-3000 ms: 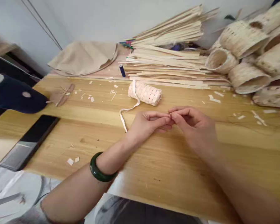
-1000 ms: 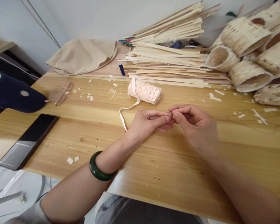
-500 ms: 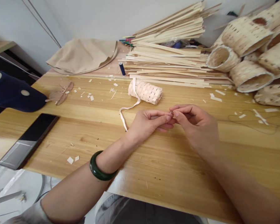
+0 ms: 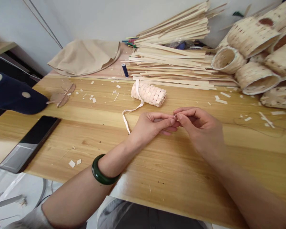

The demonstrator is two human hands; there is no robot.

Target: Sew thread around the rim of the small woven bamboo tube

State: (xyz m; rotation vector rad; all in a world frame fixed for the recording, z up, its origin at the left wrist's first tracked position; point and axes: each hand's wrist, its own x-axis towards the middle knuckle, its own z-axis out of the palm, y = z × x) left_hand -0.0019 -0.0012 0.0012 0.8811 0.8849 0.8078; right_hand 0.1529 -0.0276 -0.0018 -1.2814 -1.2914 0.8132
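Observation:
My left hand and my right hand meet fingertip to fingertip above the wooden table. Between the pinched tips shows a thin, pale, needle-like piece, too small to make out fully. The left thumb and forefinger close on it, while the right thumb and forefinger pinch right beside its end; what they hold is hidden. Just beyond the hands a small woven basket of pale strips lies on its side. A white ribbon crosses it and trails down behind my left wrist.
Bundled wood strips lie at the back, with a blue thread spool upright beside them. Woven baskets pile up at right, near a loose dark thread. A phone, cloth and scraps occupy the left.
Almost nothing differs. The fingertips have shifted very slightly around the thin piece, and the view has moved a touch.

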